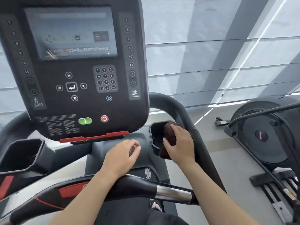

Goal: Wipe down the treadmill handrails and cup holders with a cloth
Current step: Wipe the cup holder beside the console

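Observation:
My right hand (180, 143) grips a dark brown cloth (170, 135) and presses it onto the rim of the right cup holder (154, 132), beside the right handrail (186, 117). The cloth hangs partly inside the holder and partly over its near edge. My left hand (121, 156) hovers over the grey console shelf with fingers loosely curled and nothing in it. The left cup holder (21, 153) sits at the far left. A front crossbar handrail (129, 184) with a chrome sensor section (173, 193) runs under both forearms.
The black console (78, 65) with screen, keypad, green start and red stop buttons (104, 118) rises straight ahead. A red safety clip bar (94, 137) lies under it. An elliptical machine (267, 132) stands to the right on the grey floor.

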